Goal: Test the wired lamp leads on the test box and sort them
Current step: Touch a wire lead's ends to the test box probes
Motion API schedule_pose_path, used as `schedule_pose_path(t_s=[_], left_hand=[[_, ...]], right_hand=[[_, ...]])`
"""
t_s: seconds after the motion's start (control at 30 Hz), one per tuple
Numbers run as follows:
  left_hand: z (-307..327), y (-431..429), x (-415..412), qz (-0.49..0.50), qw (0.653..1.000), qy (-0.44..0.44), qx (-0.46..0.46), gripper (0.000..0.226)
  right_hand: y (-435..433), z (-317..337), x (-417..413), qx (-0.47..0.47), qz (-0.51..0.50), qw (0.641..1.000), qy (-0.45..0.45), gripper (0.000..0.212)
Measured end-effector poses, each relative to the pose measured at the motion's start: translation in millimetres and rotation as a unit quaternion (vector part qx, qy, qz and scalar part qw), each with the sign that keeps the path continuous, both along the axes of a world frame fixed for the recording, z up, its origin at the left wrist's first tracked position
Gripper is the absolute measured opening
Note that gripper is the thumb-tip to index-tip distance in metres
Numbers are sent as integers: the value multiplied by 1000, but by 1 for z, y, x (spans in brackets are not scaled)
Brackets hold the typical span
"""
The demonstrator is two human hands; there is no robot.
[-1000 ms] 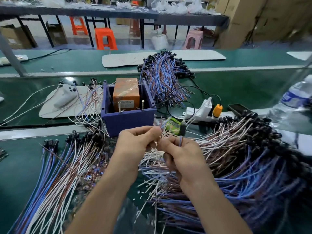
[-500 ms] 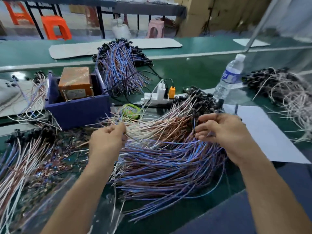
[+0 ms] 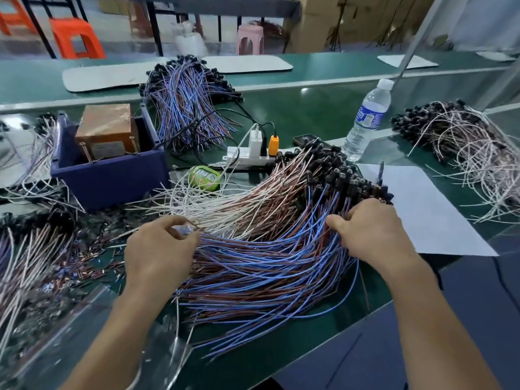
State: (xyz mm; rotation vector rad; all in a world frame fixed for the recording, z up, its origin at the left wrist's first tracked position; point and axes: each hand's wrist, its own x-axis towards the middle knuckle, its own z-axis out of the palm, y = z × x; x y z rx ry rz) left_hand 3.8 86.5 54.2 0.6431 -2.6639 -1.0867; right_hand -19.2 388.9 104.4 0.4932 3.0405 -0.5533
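Nearest to me, my left hand (image 3: 161, 249) sits at the near left edge of the big pile of leads (image 3: 267, 254) that fans across the green desk (image 3: 309, 114), and its thumb and forefinger are pinched together on the bare ends of a few blue wires. My right hand (image 3: 371, 229) lies on the pile's right side, just short of the black lamp heads. Its fingers are curled down into the wires with the tips hidden, so I cannot tell whether they clamp anything. The pile runs blue and brown close to me and white and brown farther back. A white sheet of paper (image 3: 427, 212) lies just right of it, and a second heap of leads (image 3: 31, 254) with loose scraps lies to my left. Beyond the pile I see a small green gadget (image 3: 204, 177), then the blue test box (image 3: 109, 178) at back left holding an orange block (image 3: 105, 128). A white power strip (image 3: 247, 159) with plugs lies to the right of the box. A water bottle (image 3: 365, 119) stands upright farther right, near a tangle of white leads (image 3: 472, 153). A blue-wired bundle (image 3: 188, 102) lies behind the box, and an orange stool (image 3: 76, 38) and a pink stool (image 3: 250, 38) stand on the floor past the desk.
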Motion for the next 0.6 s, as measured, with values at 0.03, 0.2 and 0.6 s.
schedule_pose_path(t_s=[0.03, 0.2, 0.6], left_hand=[[0, 0, 1, 7, 1000, 2, -12, 28], [7, -2, 5, 47, 997, 2, -53, 26], [11, -58, 25, 18, 996, 79, 28, 22]], right_hand=[[-2, -1, 3, 38, -12, 999, 16, 60], [-17, 1, 16, 38, 6, 994, 100, 65], [-211, -35, 13, -309, 272, 905, 104, 50]])
